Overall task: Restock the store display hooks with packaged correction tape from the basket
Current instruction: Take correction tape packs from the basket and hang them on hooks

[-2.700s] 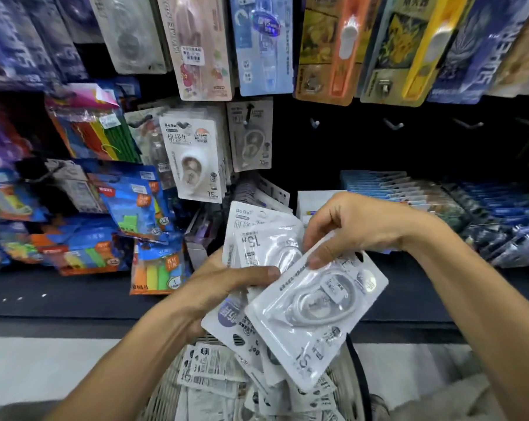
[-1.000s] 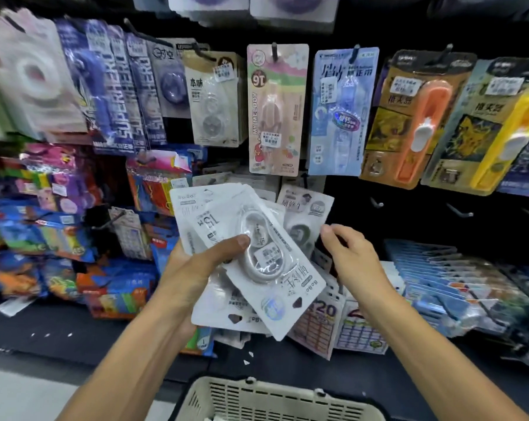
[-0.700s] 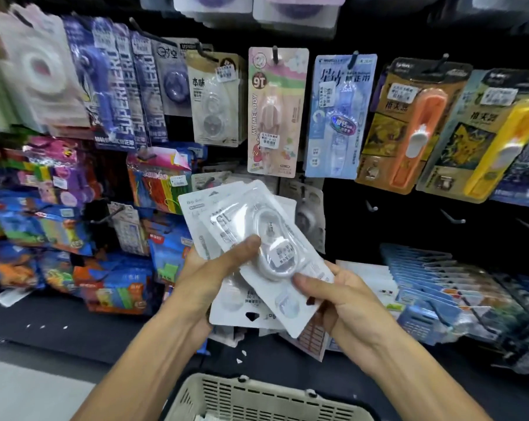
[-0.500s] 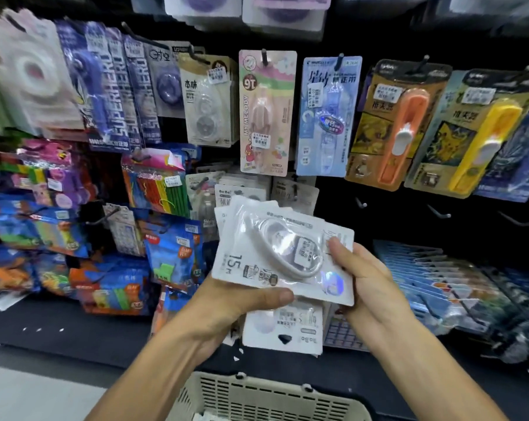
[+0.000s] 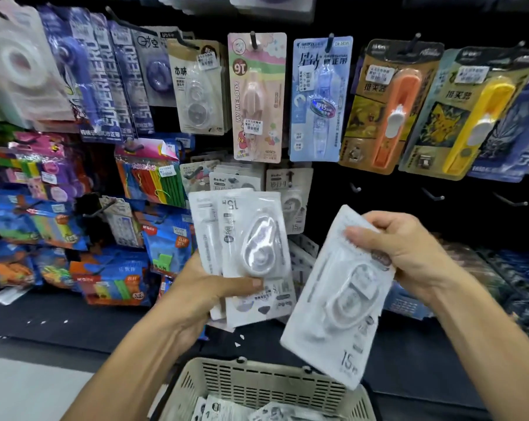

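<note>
Packet [image 5: 336,302] hanging beneath right hand's [image 5: 409,253] pinch

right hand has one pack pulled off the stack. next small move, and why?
Probably lift the single white correction tape pack in the right hand toward the hook of matching white packs just above the left-hand stack. It hangs free of the stack, gripped near its top, while the left hand holds the rest.
</note>
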{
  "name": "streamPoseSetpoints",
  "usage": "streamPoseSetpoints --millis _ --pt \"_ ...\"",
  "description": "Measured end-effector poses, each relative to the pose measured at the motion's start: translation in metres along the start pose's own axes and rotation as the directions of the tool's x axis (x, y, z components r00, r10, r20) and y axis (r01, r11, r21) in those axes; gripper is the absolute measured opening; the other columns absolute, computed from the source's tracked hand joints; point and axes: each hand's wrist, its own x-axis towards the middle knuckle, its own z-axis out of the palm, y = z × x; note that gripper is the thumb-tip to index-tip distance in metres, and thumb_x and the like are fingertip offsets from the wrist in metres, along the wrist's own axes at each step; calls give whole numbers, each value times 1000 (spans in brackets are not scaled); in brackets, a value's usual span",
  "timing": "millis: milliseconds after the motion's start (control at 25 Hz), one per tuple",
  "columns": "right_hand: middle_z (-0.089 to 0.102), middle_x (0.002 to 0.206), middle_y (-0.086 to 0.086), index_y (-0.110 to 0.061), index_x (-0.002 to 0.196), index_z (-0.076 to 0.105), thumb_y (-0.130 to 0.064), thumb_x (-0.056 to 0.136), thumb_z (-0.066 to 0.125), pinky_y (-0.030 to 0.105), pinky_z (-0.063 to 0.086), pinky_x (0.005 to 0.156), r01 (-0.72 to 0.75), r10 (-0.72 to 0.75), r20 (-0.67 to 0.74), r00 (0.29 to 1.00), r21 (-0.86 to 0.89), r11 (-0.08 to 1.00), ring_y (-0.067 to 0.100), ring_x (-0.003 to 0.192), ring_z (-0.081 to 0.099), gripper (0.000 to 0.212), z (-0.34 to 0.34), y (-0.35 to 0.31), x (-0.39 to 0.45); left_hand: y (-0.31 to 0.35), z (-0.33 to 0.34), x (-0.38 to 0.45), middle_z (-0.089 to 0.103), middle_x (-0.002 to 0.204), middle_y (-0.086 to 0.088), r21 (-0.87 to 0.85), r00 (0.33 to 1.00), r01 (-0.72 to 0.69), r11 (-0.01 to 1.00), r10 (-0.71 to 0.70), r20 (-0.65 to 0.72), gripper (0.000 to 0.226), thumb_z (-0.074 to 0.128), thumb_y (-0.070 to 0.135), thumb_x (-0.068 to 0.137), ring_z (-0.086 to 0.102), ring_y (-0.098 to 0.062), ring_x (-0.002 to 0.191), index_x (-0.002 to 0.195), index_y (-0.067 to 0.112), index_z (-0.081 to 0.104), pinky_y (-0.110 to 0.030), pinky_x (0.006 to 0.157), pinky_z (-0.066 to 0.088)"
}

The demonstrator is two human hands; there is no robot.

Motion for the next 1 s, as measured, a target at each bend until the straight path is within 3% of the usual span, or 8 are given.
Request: streamPoseSetpoints --millis 120,440,560,640,720,800,880,1000 --pt "76 68 1 -22 69 79 -30 60 86 18 51 50 87 -56 161 985 -196 977 8 57 70 15 30 1 -4 -9 14 -4 78 109 -15 -22 993 51 998 -49 108 70 88 -5 53 75 -32 101 118 15 70 -51 89 58" --pt "78 77 3 -14 81 79 -32 61 88 26 55 57 203 -178 112 978 -283 937 13 65 71 29 36 -7 -7 -9 18 -6 77 108 -18 -180 978 109 978 -73 196 62 88 3 52 77 -30 89 111 15 74 -41 68 63" --pt "74 73 -2 -20 80 74 -32 64 93 35 58 58 281 -285 50 957 -401 872 19 65 70 28 50 -3 -10 -13 26 -6 79 97 -14 -164 994 47 985 -31 103 67 91 2 56 77 -27 75 119 11 69 -37 58 61" --pt "69 75 -8 -31 94 66 -37 63 94 24 53 57 296 -362 -78 929 -430 853 9 64 66 42 60 3 -9 -15 31 -4 79 99 -12 -194 1000 2 981 -1 3 71 91 3 55 78 -31 82 121 13 68 -44 66 64" --pt "70 85 -8 -35 114 55 -44 60 92 18 51 56 157 -182 -202 962 -136 978 4 68 69 65 62 8 -7 -14 31 -3 78 111 -12 -246 995 -70 967 49 -89 69 91 9 54 75 -37 98 119 18 70 -51 80 60" --pt "77 97 -5 -25 125 57 -46 59 87 20 53 57 -124 121 33 992 115 986 8 75 74 76 60 11 -8 -10 25 0 77 113 -9 -308 977 -149 940 92 -192 70 93 10 55 76 -32 98 121 20 71 -48 71 63" --pt "79 102 2 -16 120 67 -30 70 84 21 55 61 -238 215 303 928 42 970 13 81 75 55 62 18 -7 -4 20 2 78 113 -5 -333 961 -198 922 117 -250 66 88 18 60 77 -27 98 123 24 70 -41 65 62" --pt "79 102 7 -10 112 71 -17 79 78 20 56 62 -197 169 254 952 85 977 14 82 76 35 71 29 0 4 16 3 77 117 -3 -337 951 -223 915 128 -281 67 86 23 60 76 -25 100 125 27 69 -39 66 62"
